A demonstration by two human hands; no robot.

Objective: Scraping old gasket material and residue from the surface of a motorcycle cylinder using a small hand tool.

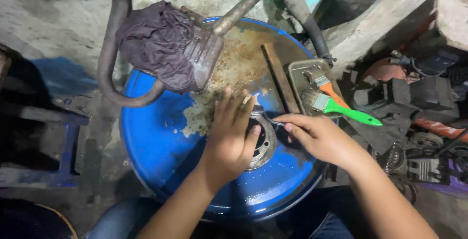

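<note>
Setting: Grimy workshop floor, seen from above; we work on the lid of a blue drum point(161, 146), its paint rusted and flaking toward the far side.
Part in hand: a round metal ring point(262, 144), like a hub or bearing housing, lies flat on the drum's near right side.
Left hand point(231, 139): fingers spread flat, pressing down on the ring's left half.
Right hand point(319, 136): pinched shut on a thin metal tool point(273, 121) whose tip meets the ring's far rim.
Handling: we judge the ring heavy, rigid and probably greasy (so slippery); grip it by the outer rim.
Nearby: a bent exhaust pipe point(109, 68) under a dark rag point(156, 44), and a metal tray point(302, 70) holding two paintbrushes point(341, 107).
</note>
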